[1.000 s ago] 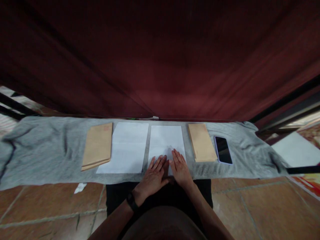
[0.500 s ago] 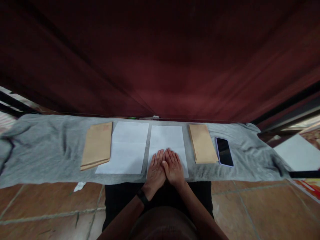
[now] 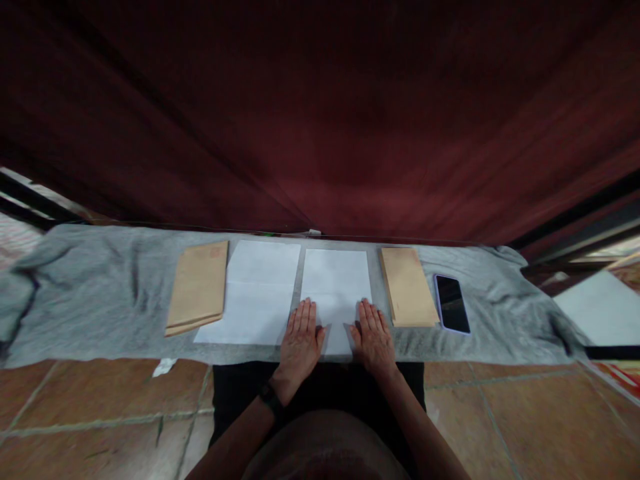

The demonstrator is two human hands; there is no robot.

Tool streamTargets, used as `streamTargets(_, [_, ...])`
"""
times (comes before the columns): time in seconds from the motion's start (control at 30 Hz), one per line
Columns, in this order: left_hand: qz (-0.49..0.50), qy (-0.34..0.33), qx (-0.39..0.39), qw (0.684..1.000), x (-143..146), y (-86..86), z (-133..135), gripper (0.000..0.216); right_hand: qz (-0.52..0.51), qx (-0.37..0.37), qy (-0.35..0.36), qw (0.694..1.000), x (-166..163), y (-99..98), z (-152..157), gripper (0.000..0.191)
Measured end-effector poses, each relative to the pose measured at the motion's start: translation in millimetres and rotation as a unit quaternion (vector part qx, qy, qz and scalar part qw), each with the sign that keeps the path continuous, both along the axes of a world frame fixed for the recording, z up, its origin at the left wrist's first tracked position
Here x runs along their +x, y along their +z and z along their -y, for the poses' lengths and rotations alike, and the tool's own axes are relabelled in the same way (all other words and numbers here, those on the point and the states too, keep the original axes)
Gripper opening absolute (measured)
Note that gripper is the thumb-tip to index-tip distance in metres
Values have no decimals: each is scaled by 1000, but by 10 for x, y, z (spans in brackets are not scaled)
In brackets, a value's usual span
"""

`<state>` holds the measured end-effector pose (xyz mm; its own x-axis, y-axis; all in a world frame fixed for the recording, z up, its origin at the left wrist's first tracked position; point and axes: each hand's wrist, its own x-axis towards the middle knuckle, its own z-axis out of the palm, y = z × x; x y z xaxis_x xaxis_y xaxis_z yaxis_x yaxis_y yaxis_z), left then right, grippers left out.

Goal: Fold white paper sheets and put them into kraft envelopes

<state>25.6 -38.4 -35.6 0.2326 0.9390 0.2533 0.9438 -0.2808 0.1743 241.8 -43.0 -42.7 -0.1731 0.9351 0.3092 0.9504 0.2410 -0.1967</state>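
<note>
L hand (image 3: 301, 341) & R hand (image 3: 375, 341) (2), palms down, grip released, at near L & R edges of 1 white sheet (image 3: 337, 277) on grey cloth (image 3: 103, 287). 1 more white paper (image 3: 261, 283) just L. L env. stack (image 3: 199, 283) + R env. stack (image 3: 409, 290) (2, brown). 1 smartphone (image 3: 452, 304), far R.
</note>
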Motion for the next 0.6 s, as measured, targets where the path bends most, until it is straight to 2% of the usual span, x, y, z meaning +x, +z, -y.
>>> streamTargets(0.17, [-3,17,12,1000,-15,20,68,66,-3,-4,-10,1000,107,-56,113,63])
streamTargets(0.27, [3,14,19,1000,76,87,-29,66,-34,10,-15,999,68,-30,70,63])
streamTargets(0.37, [15,-21,15,1000,243,138,-306,63,-75,16,4,997,-71,65,-157,61])
streamTargets(0.47, [22,-74,3,997,394,111,-681,62,-103,-3,29,994,-254,157,-510,57])
streamTargets(0.6, [6,-61,-23,998,457,-8,-1065,59,-113,-16,42,993,-434,136,-922,56])
